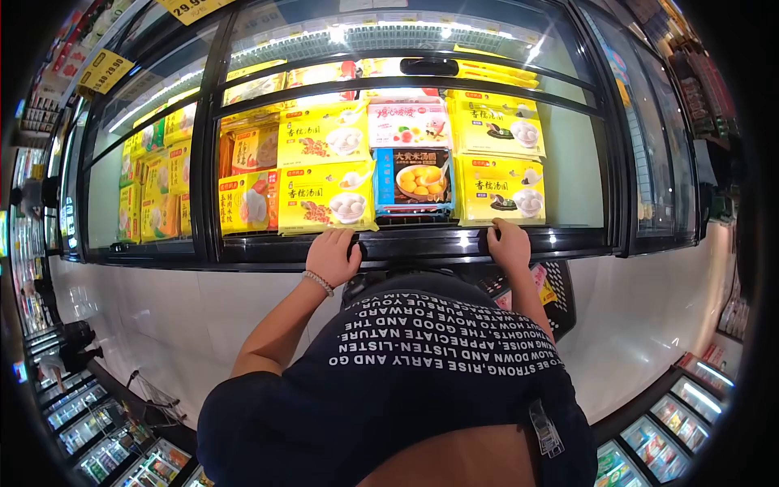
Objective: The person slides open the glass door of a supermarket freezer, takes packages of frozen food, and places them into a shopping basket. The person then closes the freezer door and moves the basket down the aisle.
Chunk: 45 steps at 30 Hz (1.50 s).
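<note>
My left hand (331,252), with a beaded bracelet on its wrist, is closed over the black front edge (422,243) of a freezer case. To its right, my right hand (510,246) grips the same edge, fingers bent over the top. Just beyond my left hand lies a yellow bag of tangyuan (329,196); another yellow bag (501,191) is just past my right hand. Between them is a blue and black packet (412,180) picturing yellow balls, with a pink and white packet (408,123) behind it. Neither hand holds a packet.
A glass lid with a dark recessed handle (430,66) spans the case. More yellow bags (166,191) fill the section at left. A black basket or cart (560,296) with packets inside stands below the right arm. Price signs (105,71) hang at upper left.
</note>
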Available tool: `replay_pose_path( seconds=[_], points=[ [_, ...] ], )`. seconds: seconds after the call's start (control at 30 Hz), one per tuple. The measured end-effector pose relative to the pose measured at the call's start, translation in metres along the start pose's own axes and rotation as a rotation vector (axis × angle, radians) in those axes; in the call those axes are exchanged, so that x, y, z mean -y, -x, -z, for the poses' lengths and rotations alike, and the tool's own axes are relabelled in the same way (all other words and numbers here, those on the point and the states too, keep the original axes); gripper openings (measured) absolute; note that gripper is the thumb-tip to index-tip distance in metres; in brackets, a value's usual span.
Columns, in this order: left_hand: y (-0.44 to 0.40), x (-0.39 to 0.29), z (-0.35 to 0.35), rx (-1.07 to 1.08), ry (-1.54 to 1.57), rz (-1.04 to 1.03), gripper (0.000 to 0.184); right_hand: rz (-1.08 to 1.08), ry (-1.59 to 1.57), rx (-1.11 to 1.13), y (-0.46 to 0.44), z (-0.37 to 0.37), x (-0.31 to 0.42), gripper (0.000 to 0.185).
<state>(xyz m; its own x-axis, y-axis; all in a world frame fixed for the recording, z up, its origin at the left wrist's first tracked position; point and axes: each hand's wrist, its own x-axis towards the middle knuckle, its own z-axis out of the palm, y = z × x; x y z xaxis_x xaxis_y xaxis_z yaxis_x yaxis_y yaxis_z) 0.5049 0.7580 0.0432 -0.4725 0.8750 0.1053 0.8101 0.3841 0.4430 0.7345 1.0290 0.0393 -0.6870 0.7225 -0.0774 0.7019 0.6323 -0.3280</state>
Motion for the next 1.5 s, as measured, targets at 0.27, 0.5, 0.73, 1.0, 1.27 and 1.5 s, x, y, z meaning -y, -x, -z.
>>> replay_pose_path(
  seconds=[0.27, 0.5, 0.73, 1.0, 1.27, 1.5],
  points=[
    [-0.001, 0.001, 0.001, -0.026, 0.019, -0.010, 0.023, -0.023, 0.002, 0.031, -0.001, 0.005, 0.006, 0.024],
    [0.002, 0.003, -0.002, -0.025, 0.004, 0.007, 0.022, -0.040, 0.018, 0.057, -0.001, 0.006, 0.008, 0.023],
    [-0.001, 0.002, 0.002, 0.015, 0.024, 0.019, 0.024, -0.061, 0.020, 0.039, -0.001, 0.006, 0.011, 0.022],
    [-0.001, 0.006, 0.000, 0.007, 0.054, 0.017, 0.022, -0.062, -0.008, 0.039, -0.003, 0.001, 0.005, 0.021],
    [-0.001, 0.006, 0.005, 0.039, 0.077, 0.056, 0.023, -0.035, -0.021, -0.028, -0.002, -0.003, 0.004, 0.018],
    [-0.002, 0.006, 0.006, 0.077, 0.071, 0.066, 0.027, -0.022, -0.012, -0.028, -0.004, -0.004, 0.004, 0.018]
  ],
)
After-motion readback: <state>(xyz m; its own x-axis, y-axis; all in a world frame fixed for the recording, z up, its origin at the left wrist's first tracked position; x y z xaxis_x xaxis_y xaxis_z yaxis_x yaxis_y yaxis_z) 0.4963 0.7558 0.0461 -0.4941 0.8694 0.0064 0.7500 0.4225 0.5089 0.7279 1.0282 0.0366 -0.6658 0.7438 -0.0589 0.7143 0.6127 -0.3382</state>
